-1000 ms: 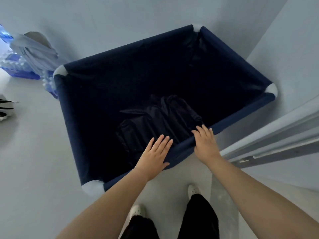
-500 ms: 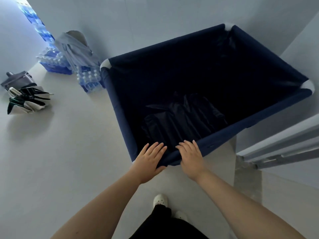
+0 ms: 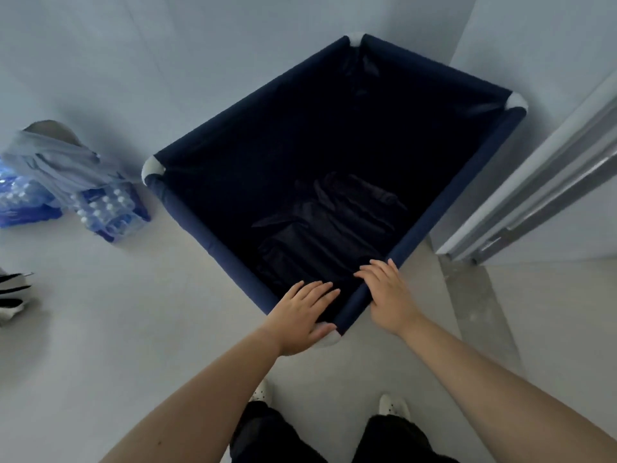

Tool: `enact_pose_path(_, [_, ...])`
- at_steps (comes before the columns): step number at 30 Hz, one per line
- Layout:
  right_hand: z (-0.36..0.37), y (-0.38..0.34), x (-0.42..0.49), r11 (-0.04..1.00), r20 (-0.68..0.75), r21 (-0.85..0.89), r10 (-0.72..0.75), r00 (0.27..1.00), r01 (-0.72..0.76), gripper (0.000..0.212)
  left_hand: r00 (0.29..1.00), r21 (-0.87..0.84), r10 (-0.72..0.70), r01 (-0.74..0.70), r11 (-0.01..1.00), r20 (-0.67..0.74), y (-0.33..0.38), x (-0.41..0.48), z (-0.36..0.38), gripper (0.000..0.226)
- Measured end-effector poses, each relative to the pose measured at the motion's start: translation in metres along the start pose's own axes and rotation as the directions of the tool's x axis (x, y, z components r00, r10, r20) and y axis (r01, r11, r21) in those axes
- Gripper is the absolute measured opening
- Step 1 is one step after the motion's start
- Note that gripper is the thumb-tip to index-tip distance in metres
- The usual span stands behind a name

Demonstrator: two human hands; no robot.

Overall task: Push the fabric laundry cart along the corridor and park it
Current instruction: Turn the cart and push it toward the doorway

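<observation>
Laundry cart (image 3: 207,228) looks light, soft-walled, stiff only at rim; left hand (image 3: 302,314) and right hand (image 3: 387,295) lie open, flat on near corner rails.

Both hands are resting flat on the navy laundry cart (image 3: 457,202) rim: left hand (image 3: 300,315) covering the near corner, right hand (image 3: 389,295) just beside it.

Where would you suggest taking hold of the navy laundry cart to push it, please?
Probably the padded top rail of the laundry cart, on the near side by the white corner cap, coming from above. The rail is a firm rounded tube, while the fabric walls would likely sag. The left hand and right hand rest there either side of that corner, fingers draped over it.
</observation>
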State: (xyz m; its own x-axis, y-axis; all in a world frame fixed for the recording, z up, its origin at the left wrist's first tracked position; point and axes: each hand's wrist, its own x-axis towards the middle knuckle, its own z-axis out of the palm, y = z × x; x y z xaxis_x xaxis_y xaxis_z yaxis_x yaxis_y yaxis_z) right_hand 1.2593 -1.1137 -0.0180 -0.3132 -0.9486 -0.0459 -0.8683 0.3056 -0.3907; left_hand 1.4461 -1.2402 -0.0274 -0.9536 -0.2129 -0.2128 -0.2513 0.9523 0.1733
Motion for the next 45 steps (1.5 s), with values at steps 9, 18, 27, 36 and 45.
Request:
enact_pose_path(9, [0.04,-0.097,-0.02,0.872,-0.199,0.356,0.421,0.885,-0.335,0.057,0.974,0.111,0.226,-0.228,0.967,0.026,-0.12,-0.044,-0.013,0.061])
enact_pose_path(18, [0.079,-0.175,0.002,0.925,-0.173,0.104,0.379,0.909,-0.366,0.038,0.978,0.186,0.21,-0.204,0.961,-0.009,-0.181,-0.051,-0.029,0.056])
enact_pose_path(27, [0.103,-0.237,0.068,0.824,-0.186,-0.11,0.532,0.826,-0.556,0.041,0.961,0.261,0.249,-0.212,0.942,-0.118,-0.284,-0.038,-0.053,0.055])
enact_pose_path(36, [0.134,-0.306,0.148,0.528,-0.349,-0.027,0.79,0.503,-0.849,0.043,0.853,0.218,0.474,-0.431,0.876,-0.217,-0.384,-0.032,-0.06,0.056])
enact_pose_path(45, [0.137,-0.345,0.145,0.455,-0.214,-0.009,0.869,0.446,-0.891,0.047,0.845,0.102,0.485,-0.475,0.874,-0.224,-0.402,-0.062,-0.057,0.052])
